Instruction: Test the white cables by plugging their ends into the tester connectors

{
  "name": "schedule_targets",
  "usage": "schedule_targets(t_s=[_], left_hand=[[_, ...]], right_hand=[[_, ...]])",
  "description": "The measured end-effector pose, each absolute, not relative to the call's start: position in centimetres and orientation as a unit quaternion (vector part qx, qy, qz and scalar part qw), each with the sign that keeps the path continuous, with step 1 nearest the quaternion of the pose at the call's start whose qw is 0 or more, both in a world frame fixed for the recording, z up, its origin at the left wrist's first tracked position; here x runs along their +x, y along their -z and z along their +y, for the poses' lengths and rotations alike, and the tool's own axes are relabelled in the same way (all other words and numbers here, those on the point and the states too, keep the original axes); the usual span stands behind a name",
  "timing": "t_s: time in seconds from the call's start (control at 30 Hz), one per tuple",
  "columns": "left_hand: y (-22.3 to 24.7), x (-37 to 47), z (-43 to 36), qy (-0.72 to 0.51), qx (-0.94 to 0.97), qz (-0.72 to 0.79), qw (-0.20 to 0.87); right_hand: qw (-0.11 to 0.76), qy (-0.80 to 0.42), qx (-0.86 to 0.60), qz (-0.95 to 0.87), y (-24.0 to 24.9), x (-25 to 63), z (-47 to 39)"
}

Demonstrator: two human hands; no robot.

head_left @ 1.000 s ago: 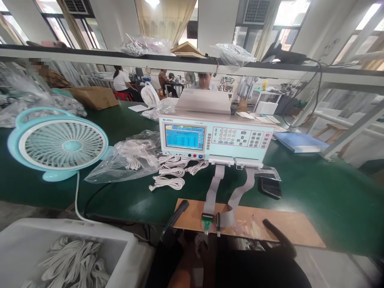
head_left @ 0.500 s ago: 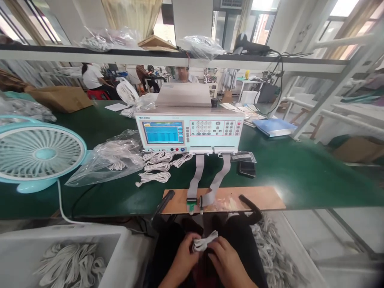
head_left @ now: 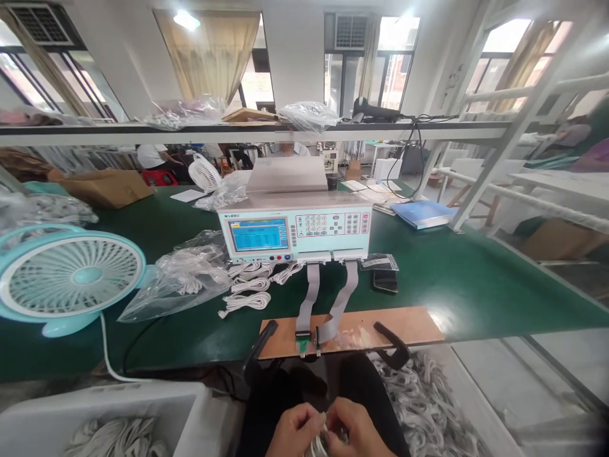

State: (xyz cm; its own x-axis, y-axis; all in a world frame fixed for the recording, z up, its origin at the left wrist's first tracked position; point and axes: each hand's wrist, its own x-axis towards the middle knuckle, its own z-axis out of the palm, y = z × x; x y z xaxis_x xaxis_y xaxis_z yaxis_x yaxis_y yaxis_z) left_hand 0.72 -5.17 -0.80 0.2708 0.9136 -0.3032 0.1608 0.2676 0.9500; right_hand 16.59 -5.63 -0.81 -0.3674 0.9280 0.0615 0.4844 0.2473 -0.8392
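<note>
Cable bundle (head_left: 318,446) pinched low in front of a crowded surface (head_left: 499,292)

A long shelf (head_left: 143,136) spans the far side above the green surface. Below the near edge, a white box (head_left: 190,406) with coiled cables sits on the left, and more loose cables (head_left: 428,403) fill a container on the right. The testing machine (head_left: 333,231) stands mid-surface, with a pale blue fan (head_left: 88,275) to its left. A wooden board (head_left: 404,324) lies along the near edge, gripped by two black clamps (head_left: 259,348); board and clamps stand between hands and machine. A clear bag (head_left: 176,273), a blue folder (head_left: 423,214), ribbon cables (head_left: 311,292) and a phone (head_left: 384,281) lie around the machine.

The left hand (head_left: 297,428) and right hand (head_left: 354,425) nearly meet above the lap. Each grip pinches the bundle, which the fingers largely cover.

Half a second ago the bundle showed plainly, stretched sideways between the hands; now they sit lower in view and closer together. The view has tipped upward, bringing more window into sight, while the things on the surface keep their places.
</note>
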Motion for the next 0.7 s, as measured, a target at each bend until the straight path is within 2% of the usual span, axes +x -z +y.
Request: schedule_targets(t_s=[0.27,0.47,0.7], left_hand=[[0.1,2.4,-2.9,-0.392,0.423,0.533,0.619],[0.5,1.9,-2.4,-0.456,0.418,0.563,0.549],[1.6,1.0,-1.5,-0.431,0.392,0.555,0.594]], right_hand=[[0.4,-0.541,-0.496,-0.549,-0.1,15.9,-3.1],[0.46,-0.539,-0.49,-0.507,0.5,14.9,-1.0],[0.477,-0.567,-0.481,-0.47,0.3,14.3,0.1]])
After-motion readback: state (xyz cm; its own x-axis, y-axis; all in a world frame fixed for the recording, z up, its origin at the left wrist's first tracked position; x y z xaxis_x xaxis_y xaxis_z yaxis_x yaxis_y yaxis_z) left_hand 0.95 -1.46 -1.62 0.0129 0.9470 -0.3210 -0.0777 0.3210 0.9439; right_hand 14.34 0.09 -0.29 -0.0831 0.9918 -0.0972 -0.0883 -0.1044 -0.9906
